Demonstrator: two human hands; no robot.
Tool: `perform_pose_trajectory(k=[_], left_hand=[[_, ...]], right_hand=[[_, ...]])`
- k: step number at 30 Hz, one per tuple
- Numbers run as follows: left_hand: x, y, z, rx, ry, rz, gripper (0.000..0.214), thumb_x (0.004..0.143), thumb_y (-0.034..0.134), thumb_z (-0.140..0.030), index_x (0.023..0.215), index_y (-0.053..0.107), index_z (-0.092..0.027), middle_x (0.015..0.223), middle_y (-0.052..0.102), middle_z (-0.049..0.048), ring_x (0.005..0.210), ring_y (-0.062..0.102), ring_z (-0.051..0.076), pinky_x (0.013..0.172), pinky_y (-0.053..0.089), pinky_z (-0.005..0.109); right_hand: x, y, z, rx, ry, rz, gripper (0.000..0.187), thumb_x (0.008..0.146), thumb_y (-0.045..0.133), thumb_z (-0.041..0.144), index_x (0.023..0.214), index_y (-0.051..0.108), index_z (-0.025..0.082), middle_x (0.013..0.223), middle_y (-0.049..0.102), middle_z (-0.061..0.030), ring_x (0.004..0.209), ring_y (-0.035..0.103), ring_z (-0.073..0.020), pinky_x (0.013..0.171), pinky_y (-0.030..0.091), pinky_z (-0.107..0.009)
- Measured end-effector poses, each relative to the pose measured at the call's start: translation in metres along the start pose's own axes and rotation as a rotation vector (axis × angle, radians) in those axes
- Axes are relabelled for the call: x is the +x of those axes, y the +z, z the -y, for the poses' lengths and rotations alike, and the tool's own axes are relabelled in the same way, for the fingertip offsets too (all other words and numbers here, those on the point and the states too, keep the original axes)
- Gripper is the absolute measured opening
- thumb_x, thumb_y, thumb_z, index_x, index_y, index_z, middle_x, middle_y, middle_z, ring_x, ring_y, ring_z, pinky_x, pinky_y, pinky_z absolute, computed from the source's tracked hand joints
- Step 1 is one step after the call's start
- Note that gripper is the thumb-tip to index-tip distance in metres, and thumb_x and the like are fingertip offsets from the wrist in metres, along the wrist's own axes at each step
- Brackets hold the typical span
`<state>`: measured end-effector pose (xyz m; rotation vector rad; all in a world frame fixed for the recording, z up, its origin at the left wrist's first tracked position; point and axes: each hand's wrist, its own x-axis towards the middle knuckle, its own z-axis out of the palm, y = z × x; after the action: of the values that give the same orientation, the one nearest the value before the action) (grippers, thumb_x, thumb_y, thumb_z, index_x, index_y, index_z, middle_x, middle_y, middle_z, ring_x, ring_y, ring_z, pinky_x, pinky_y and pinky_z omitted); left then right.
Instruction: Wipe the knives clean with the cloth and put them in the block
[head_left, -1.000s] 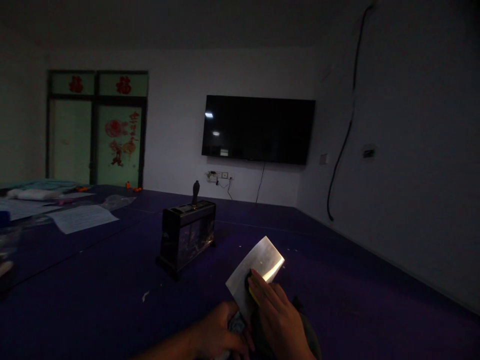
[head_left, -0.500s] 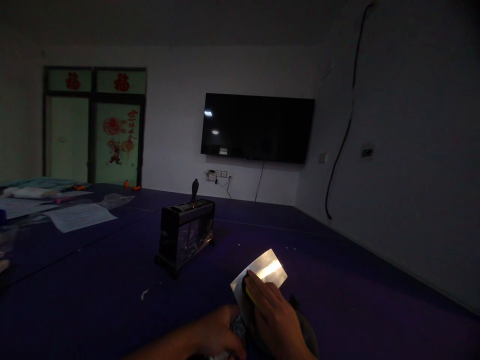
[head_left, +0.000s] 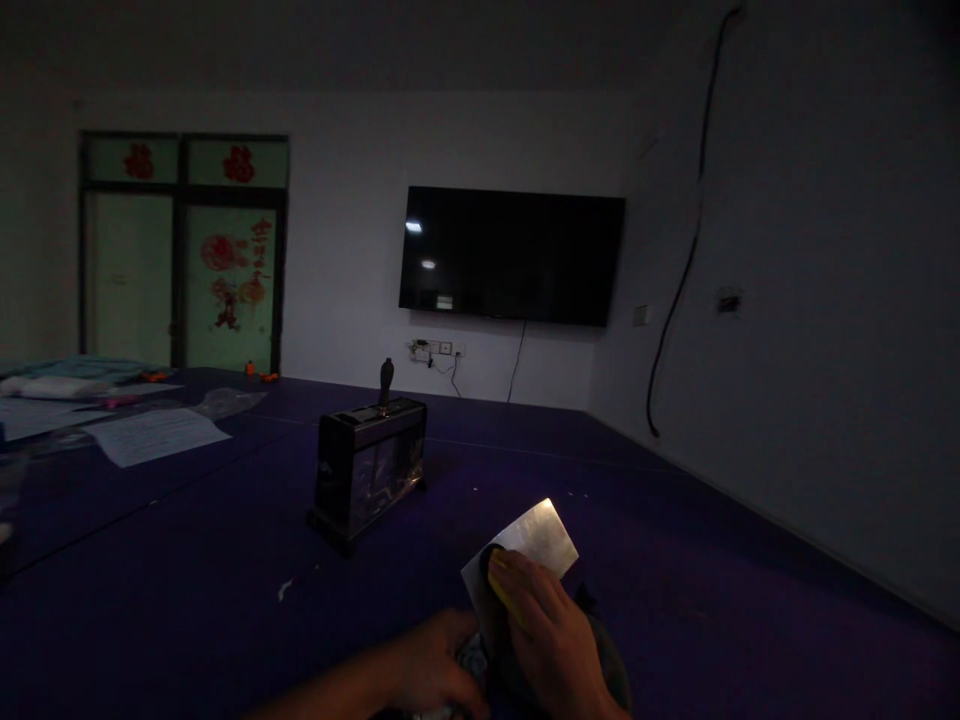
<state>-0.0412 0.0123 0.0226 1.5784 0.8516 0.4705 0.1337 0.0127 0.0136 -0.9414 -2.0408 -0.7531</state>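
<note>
My right hand point(head_left: 556, 625) is closed round a yellow-and-black pad point(head_left: 499, 580). Its dark face lies against a shiny metal sheet point(head_left: 541, 540), which is tilted up with one corner catching light. To the left, my left hand point(head_left: 431, 660) is closed with its fingers curled beside the sheet's lower edge. A greyish patterned thing point(head_left: 471, 655) shows at those fingers, but I cannot make out what it is. A dark rounded shape point(head_left: 611, 665) sits partly hidden behind my right wrist.
A black box-shaped device point(head_left: 371, 470) with an upright handle stands ahead on the purple table point(head_left: 187, 560). Printed sheets point(head_left: 157, 436), crumpled clear plastic point(head_left: 229, 402) and cloths point(head_left: 82, 370) lie at the left. Beyond hang a television point(head_left: 510, 255) and a wall cable point(head_left: 686, 265).
My right hand and the pad have shifted slightly on the metal sheet, showing more of the pad. The bright glare on the sheet has shrunk. My left hand stays nearly in place.
</note>
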Motion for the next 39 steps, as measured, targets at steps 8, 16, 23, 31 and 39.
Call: perform_pose_trajectory(k=[8,16,23,31,39], left_hand=[[0.005,0.0,0.005,-0.039,0.058,0.021,0.043,0.035,0.076,-0.026,0.071,0.055,-0.014,0.058,0.053,-0.0052,0.047,0.044,0.006,0.042,0.033,0.017],[0.011,0.002,0.01,-0.101,-0.01,0.024,0.045,0.03,0.077,-0.027,0.065,0.052,-0.013,0.05,0.052,-0.004,0.039,0.043,0.006,0.037,0.033,0.018],[0.008,0.0,0.013,-0.078,0.043,0.043,0.041,0.039,0.075,-0.025,0.072,0.054,-0.014,0.057,0.053,-0.0042,0.046,0.045,0.006,0.043,0.034,0.018],[0.004,-0.005,0.008,0.044,0.12,0.061,0.041,0.042,0.076,-0.027,0.075,0.054,-0.016,0.07,0.054,-0.0044,0.065,0.049,0.01,0.06,0.041,0.022],[0.004,-0.003,0.007,0.029,0.134,0.043,0.043,0.04,0.076,-0.031,0.074,0.055,-0.016,0.067,0.052,-0.0043,0.059,0.043,0.008,0.054,0.036,0.02]], right_hand=[[0.003,-0.004,0.003,-0.003,-0.092,0.035,0.043,0.083,0.032,0.006,0.121,0.048,0.018,0.119,0.054,-0.0054,0.089,0.056,-0.0154,0.076,0.051,-0.028],[0.003,-0.004,0.005,-0.026,-0.138,0.073,0.042,0.083,0.032,0.007,0.121,0.047,0.016,0.121,0.053,-0.0051,0.087,0.056,-0.0165,0.072,0.052,-0.028],[0.003,-0.005,0.004,0.008,-0.093,0.052,0.045,0.082,0.03,0.005,0.123,0.045,0.017,0.122,0.052,-0.0045,0.086,0.056,-0.0153,0.072,0.052,-0.026],[0.005,-0.006,0.001,-0.016,-0.059,-0.015,0.045,0.084,0.028,0.006,0.124,0.044,0.018,0.12,0.053,-0.0048,0.087,0.056,-0.0159,0.073,0.052,-0.028],[0.003,-0.005,0.003,0.009,-0.112,0.042,0.044,0.084,0.03,0.006,0.124,0.044,0.017,0.123,0.051,-0.0055,0.09,0.055,-0.0156,0.076,0.051,-0.027]])
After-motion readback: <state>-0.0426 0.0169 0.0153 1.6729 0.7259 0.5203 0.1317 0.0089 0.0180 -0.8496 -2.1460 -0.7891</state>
